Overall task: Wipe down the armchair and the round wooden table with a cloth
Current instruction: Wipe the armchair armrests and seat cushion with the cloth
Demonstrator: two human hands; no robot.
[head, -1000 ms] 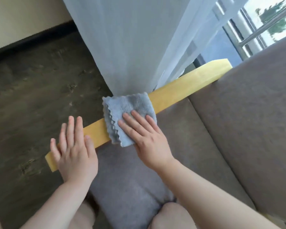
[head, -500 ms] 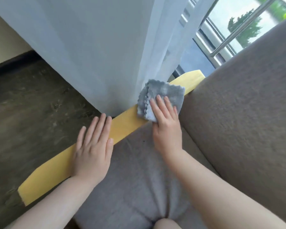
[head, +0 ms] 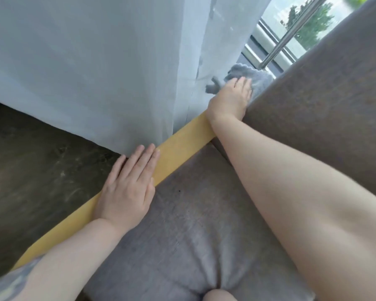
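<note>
While the left hand (head: 126, 192) lay flat and empty on the yellow wooden armrest (head: 182, 146), seemingly to brace, the right hand (head: 231, 97) pressed the blue cloth (head: 258, 78) with straight fingers onto the armrest's far end, beside the grey backrest (head: 323, 105). A sheer curtain (head: 96, 72) hung touching the rail.

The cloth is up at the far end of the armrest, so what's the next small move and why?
Probably draw the cloth back along the yellow armrest toward the left hand. The right hand presses it at the far end, against the backrest, with no rail left ahead.
</note>
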